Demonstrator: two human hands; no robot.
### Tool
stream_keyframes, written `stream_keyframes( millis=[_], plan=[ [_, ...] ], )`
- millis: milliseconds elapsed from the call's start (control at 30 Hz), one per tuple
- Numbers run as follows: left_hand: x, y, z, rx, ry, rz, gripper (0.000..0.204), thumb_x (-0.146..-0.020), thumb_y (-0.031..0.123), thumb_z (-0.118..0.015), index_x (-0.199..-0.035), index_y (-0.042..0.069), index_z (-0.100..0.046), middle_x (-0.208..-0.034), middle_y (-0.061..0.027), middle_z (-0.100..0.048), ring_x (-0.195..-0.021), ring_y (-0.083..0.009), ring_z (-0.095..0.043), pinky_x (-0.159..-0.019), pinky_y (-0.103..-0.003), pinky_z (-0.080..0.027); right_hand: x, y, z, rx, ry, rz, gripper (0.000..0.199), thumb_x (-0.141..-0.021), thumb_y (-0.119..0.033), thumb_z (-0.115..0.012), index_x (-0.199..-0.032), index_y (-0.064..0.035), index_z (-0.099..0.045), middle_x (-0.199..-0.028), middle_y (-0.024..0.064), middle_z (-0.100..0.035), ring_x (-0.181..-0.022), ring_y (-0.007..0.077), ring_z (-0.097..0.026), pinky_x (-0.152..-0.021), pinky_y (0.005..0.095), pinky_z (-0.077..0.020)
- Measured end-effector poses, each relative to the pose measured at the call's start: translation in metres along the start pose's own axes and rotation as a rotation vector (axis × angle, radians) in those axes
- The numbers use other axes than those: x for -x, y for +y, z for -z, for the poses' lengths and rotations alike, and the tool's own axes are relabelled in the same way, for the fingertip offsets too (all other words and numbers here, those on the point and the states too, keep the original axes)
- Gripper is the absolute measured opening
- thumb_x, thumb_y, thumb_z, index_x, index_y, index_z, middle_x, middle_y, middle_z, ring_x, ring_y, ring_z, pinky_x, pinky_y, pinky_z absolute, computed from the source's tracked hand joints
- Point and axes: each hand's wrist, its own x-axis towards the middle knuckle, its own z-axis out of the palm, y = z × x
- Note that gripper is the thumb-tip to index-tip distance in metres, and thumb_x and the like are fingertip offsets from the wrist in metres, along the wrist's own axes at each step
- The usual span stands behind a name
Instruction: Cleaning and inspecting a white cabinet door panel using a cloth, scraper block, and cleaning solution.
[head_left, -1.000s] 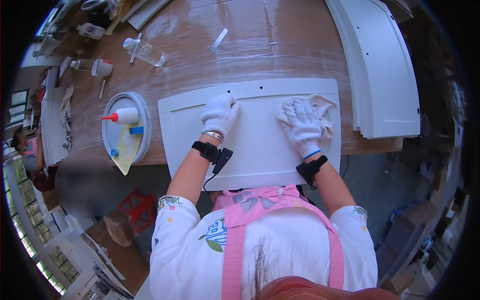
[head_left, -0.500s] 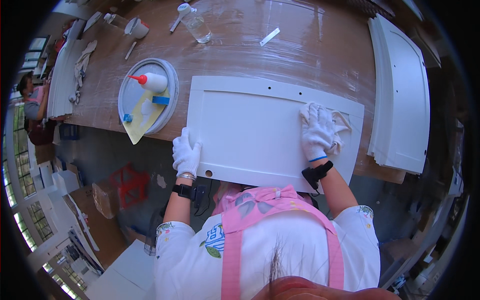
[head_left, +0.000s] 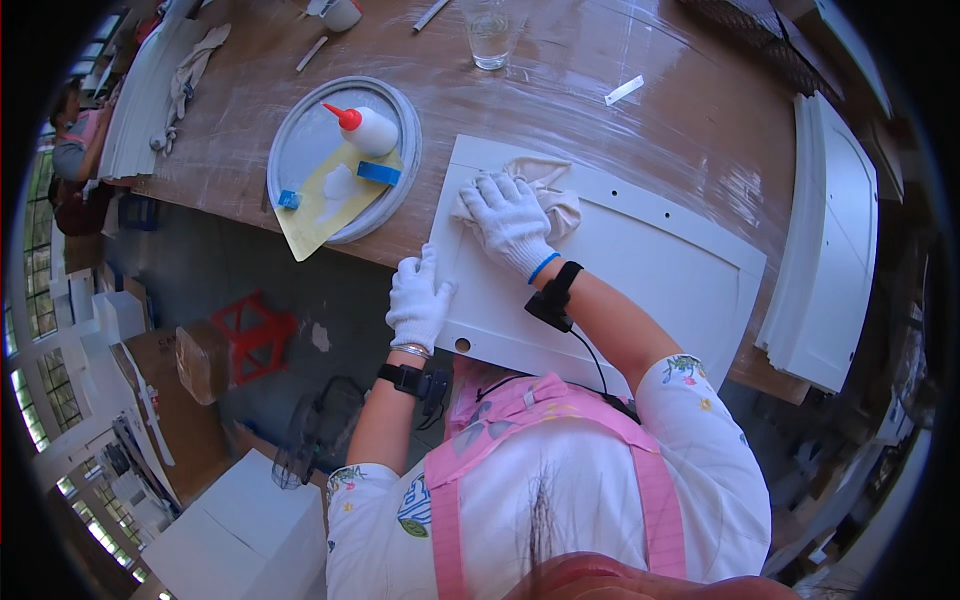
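A white panel (head_left: 630, 275), like a cabinet door with a recessed centre, lies at the table's front edge. My right hand (head_left: 508, 222), in a white knit glove, presses a crumpled off-white cloth (head_left: 562, 208) onto its upper left corner, fingers stretched over the cloth. The cloth spreads out beyond the fingers to the right. My left hand (head_left: 418, 303), gloved alike, grips the panel's left edge, thumb toward the panel; the undersides of its fingers are hidden. A round hole (head_left: 462, 345) shows in the near left corner, and smaller holes dot the far rail.
Left of the panel, a round grey lid (head_left: 412, 130) carries a white bottle (head_left: 374, 132) with red nozzle, yellow paper (head_left: 318, 222) and blue pieces. Farther back stand a glass (head_left: 488, 45) and a white strip (head_left: 624, 91). Stacked white panels (head_left: 825, 240) lie right. Another person (head_left: 78, 135) works far left.
My right hand has slid the cloth leftward from the panel's right side to its upper left corner. The left hand stays at the left edge. The view has shifted and turned somewhat.
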Motion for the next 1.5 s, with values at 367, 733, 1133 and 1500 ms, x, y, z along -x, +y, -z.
stream_keyframes(
  millis=[367, 733, 1133, 1500],
  plan=[
    [0.001, -0.012, 0.005, 0.015, -0.046, -0.010, 0.072, -0.085, 0.035, -0.070, -0.147, 0.010, -0.043, -0.122, -0.0161, -0.050, -0.110, -0.0350, -0.053, -0.094, -0.045, -0.048, -0.002, -0.003, 0.015, 0.105, -0.153, -0.045, 0.038, -0.087, -0.029, -0.058, -0.120, -0.0095, -0.060, -0.119, 0.0110, -0.060, -0.110, 0.0268, -0.057, -0.083, 0.0420, -0.0473],
    [-0.003, -0.013, 0.006, -0.035, -0.100, -0.052, 0.076, -0.086, 0.040, -0.070, -0.149, 0.008, -0.041, -0.124, -0.0171, -0.050, -0.112, -0.0356, -0.053, -0.094, -0.045, -0.048, 0.017, 0.021, 0.031, 0.132, -0.130, -0.045, 0.038, -0.087, -0.030, -0.063, -0.121, -0.0123, -0.061, -0.118, 0.0087, -0.062, -0.104, 0.0283, -0.060, -0.084, 0.0438, -0.0487],
    [-0.003, -0.015, -0.006, -0.057, 0.052, -0.147, 0.075, -0.087, 0.037, -0.068, -0.149, 0.007, -0.039, -0.119, -0.0186, -0.051, -0.109, -0.0373, -0.054, -0.094, -0.046, -0.047, 0.097, 0.063, 0.147, -0.483, 0.260, -0.464, 0.027, -0.096, -0.019, -0.055, -0.119, -0.0067, -0.063, -0.109, 0.0188, -0.066, -0.101, 0.0348, -0.063, -0.088, 0.0425, -0.0513],
    [-0.002, 0.009, 0.003, -0.127, 0.001, -0.038, 0.072, -0.089, 0.038, -0.066, -0.151, 0.010, -0.040, -0.128, -0.0192, -0.048, -0.116, -0.0368, -0.054, -0.100, -0.044, -0.044, 0.134, 0.094, 0.064, -0.008, -0.210, -0.257, 0.067, -0.092, -0.054, -0.053, -0.151, -0.0274, -0.037, -0.157, 0.0154, -0.034, -0.149, 0.0405, -0.021, -0.115, 0.0685, -0.0145]
  ],
)
